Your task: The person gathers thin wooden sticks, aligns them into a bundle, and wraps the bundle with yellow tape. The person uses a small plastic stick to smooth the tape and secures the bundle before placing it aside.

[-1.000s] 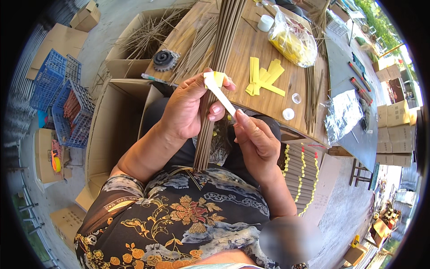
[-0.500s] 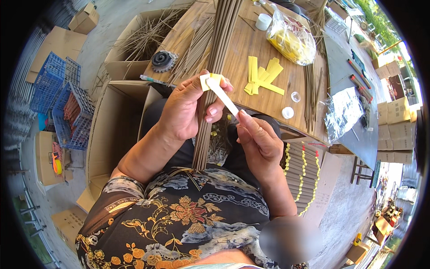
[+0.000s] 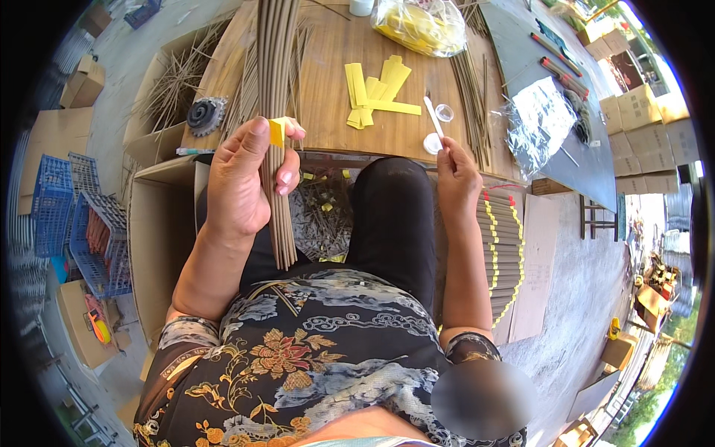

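My left hand point(image 3: 242, 175) is wrapped round a bundle of thin brown incense sticks point(image 3: 277, 67), which stands nearly upright in view. A short yellow paper strip point(image 3: 277, 132) lies across the bundle between my thumb and fingers. Over the table's near edge, my right hand point(image 3: 457, 175) pinches a small white spatula point(image 3: 434, 119). Its tip is beside a clear round lid point(image 3: 445, 113), and a small white tub point(image 3: 433, 143) sits just below. Loose yellow paper strips point(image 3: 380, 93) lie fanned on the wooden table point(image 3: 320, 112) between my hands.
A plastic bag of yellow strips point(image 3: 421, 26) is at the table's back. Loose sticks point(image 3: 469, 97) lie to the right, before a grey table point(image 3: 551, 67) with crumpled foil point(image 3: 540, 119). Cardboard boxes point(image 3: 160, 231) stand left; banded stick bundles point(image 3: 503, 253) lie right of my knee.
My right hand has drawn the white spatula away from the yellow strip, rightward to the small containers. My left hand still grips the bundle; the whole view has shifted.
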Action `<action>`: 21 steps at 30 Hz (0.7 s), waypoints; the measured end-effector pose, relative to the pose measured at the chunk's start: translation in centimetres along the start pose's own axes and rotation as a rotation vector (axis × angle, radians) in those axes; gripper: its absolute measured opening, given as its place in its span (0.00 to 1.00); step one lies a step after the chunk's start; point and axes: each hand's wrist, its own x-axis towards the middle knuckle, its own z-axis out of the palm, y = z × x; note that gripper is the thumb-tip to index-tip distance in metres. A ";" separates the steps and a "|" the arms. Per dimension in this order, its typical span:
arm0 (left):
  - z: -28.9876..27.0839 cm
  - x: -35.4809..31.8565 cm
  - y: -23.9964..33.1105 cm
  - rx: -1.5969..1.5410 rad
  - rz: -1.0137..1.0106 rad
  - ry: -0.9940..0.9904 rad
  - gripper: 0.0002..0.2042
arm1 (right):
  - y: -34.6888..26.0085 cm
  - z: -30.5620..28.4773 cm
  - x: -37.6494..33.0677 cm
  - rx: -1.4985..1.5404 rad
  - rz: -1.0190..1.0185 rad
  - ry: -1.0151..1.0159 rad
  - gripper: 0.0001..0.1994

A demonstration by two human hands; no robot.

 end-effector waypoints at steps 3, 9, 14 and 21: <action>0.6 0.1 -0.8 0.088 0.025 0.017 0.13 | 2.4 1.0 0.6 -0.114 0.017 0.002 0.09; 0.7 0.5 -1.5 0.145 0.012 -0.007 0.12 | 4.9 2.1 0.3 -0.217 -0.110 0.061 0.10; 0.8 0.5 -2.1 0.146 -0.029 0.007 0.12 | 4.3 1.4 0.1 -0.324 -0.079 0.039 0.12; 2.2 -0.2 -2.4 0.263 0.002 0.001 0.10 | -9.1 -0.5 -1.1 0.710 -0.120 -0.268 0.26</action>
